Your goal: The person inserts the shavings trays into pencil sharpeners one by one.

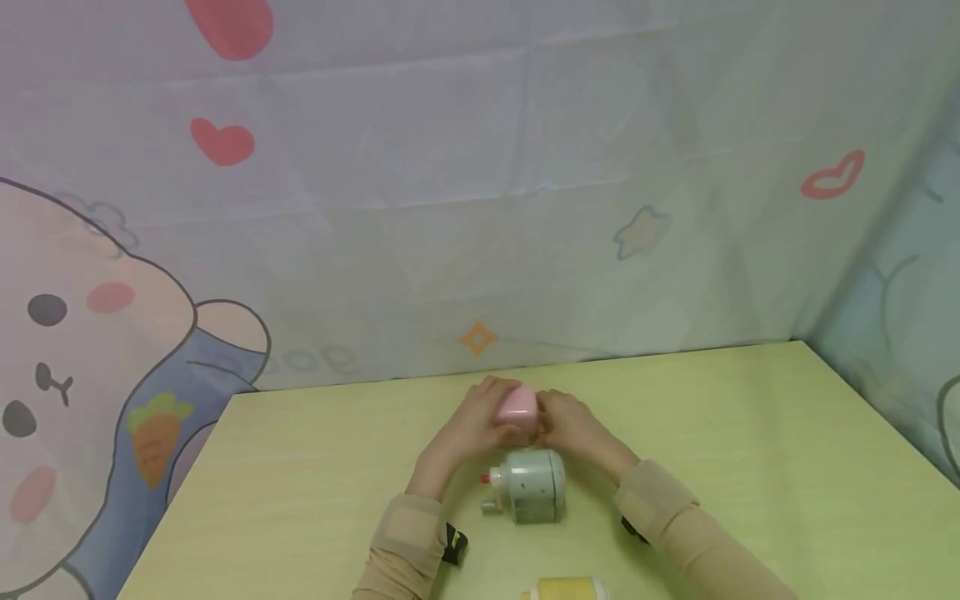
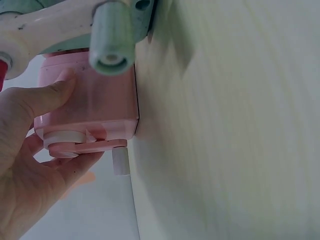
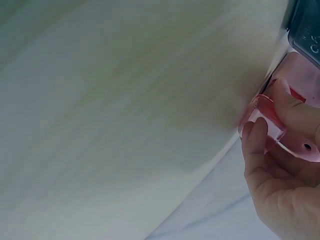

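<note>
A pink crank pencil sharpener (image 1: 517, 407) stands on the table between both hands. My left hand (image 1: 471, 423) grips its body, with the thumb on one side and fingers by the crank (image 2: 95, 146) in the left wrist view. On the opposite side, my right hand (image 1: 576, 425) pinches the see-through pink shavings drawer (image 3: 265, 117) between thumb and fingers. The drawer appears partly out of the body. Nearer to me, a green crank pencil sharpener (image 1: 534, 487) sits between the forearms; neither hand holds it.
At the bottom edge of the head view lies a yellow object (image 1: 566, 588), partly cut off. The pale yellow table (image 1: 750, 467) ends at a printed cloth backdrop (image 1: 420, 250) just behind the hands. A second cloth (image 1: 915, 292) hangs on the right.
</note>
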Available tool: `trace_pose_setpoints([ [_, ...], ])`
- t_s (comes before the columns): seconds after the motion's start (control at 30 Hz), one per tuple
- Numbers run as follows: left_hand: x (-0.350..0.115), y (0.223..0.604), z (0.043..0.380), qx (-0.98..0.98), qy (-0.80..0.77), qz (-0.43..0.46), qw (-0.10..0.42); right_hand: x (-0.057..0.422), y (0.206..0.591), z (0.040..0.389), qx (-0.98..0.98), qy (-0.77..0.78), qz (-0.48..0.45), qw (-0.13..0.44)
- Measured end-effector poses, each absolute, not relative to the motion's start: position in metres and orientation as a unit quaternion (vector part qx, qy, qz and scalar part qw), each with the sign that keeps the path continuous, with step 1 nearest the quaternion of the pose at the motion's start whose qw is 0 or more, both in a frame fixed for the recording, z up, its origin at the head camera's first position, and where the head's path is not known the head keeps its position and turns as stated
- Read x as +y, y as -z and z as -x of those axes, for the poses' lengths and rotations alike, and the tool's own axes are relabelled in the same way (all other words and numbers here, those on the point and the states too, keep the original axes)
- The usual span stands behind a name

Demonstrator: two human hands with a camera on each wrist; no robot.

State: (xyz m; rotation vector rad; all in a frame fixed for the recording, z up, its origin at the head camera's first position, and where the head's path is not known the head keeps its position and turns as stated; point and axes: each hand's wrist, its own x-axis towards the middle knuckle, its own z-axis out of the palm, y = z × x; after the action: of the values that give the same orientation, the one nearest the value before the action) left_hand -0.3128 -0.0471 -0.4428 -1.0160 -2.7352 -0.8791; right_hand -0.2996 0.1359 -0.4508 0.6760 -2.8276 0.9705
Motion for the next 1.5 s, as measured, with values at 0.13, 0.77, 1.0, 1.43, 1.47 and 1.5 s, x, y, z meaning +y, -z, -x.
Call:
trace_pose_setpoints([
  [0.13, -0.0464, 0.4431, 0.3126, -0.898, 0.291, 0.327, 0.039, 0.1351, 0.4520, 0.2997, -0.916, -0.335, -0.219, 0.039],
  [0.77, -0.0451, 0.4410, 0.3107, -0.896, 0.292, 0.332, 0.043, 0.1324, 0.4515, 0.2988, -0.910, -0.331, -0.242, 0.055],
  [1.0, -0.0447, 0.4400, 0.3110, -0.898, 0.291, 0.329, 0.036, 0.1316, 0.4535, 0.3013, -0.904, -0.343, -0.247, 0.059],
  [1.43, -0.0444, 0.4402, 0.3122, -0.897, 0.287, 0.335, 0.042, 0.1307, 0.4528, 0.3023, -0.892, -0.370, -0.253, 0.053],
  [1.47, -0.0445, 0.4404, 0.3122, -0.896, 0.288, 0.336, 0.042, 0.1308, 0.4528, 0.3024, -0.893, -0.369, -0.254, 0.052],
  [1.5, -0.0445, 0.4403, 0.3120, -0.896, 0.288, 0.336, 0.041, 0.1310, 0.4526, 0.3025, -0.892, -0.369, -0.255, 0.052],
])
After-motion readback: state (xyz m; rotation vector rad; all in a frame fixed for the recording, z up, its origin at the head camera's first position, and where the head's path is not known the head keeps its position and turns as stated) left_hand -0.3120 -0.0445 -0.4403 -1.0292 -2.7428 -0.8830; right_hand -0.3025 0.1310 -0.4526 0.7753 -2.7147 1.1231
